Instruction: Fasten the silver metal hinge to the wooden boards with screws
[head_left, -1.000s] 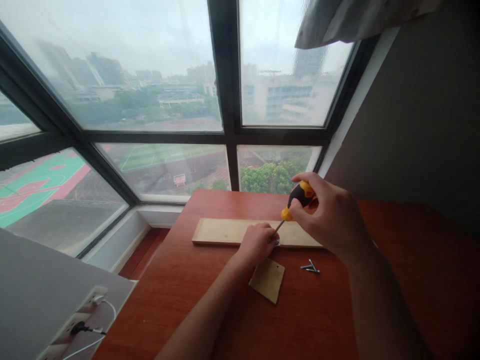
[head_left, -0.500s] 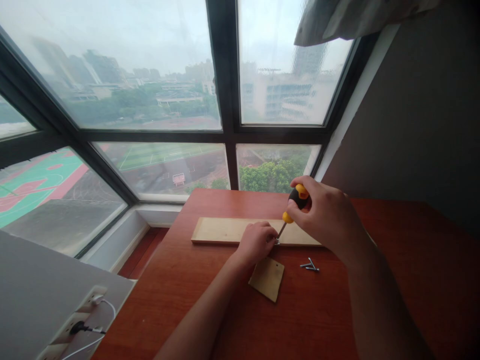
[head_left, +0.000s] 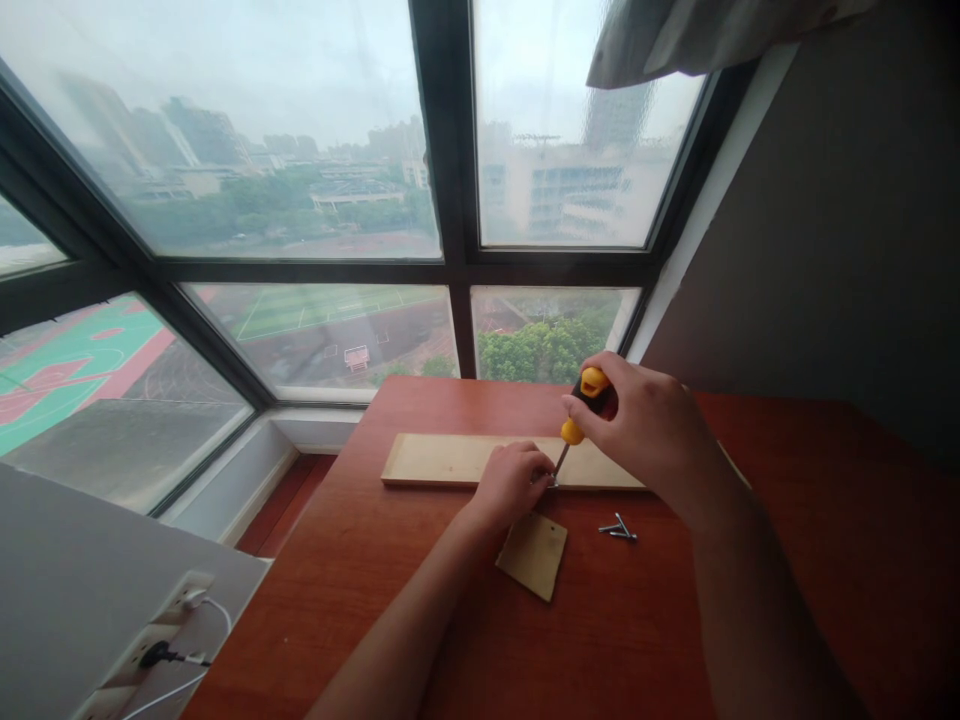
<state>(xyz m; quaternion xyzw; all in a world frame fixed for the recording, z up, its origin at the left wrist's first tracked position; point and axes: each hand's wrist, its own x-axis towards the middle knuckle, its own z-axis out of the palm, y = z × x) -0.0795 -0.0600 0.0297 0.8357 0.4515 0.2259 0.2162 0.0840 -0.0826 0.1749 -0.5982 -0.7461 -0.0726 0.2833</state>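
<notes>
A yellow-and-black screwdriver [head_left: 571, 432] is gripped by its handle in my right hand [head_left: 654, 425]. It leans, its shaft running down to the front edge of a pale wooden board [head_left: 431, 460] that lies flat. Beside the tip, my left hand [head_left: 516, 478] rests on the board with its fingers pinched together at a small shiny metal piece [head_left: 553, 484], mostly hidden by the fingertips. Just in front of that hand lies a small wooden plate [head_left: 536, 555] with a hole near one corner. Several loose screws [head_left: 619, 528] lie to its right.
Everything lies on a reddish-brown wooden table [head_left: 615, 640]. Large dark-framed windows [head_left: 457, 270] stand behind it. At the lower left, wall sockets [head_left: 161, 640] hold plugs with cables. A grey wall [head_left: 825, 250] rises on the right.
My right hand has turned the screwdriver handle slightly, and the handle sits a little further left. My left hand stays at the board's edge.
</notes>
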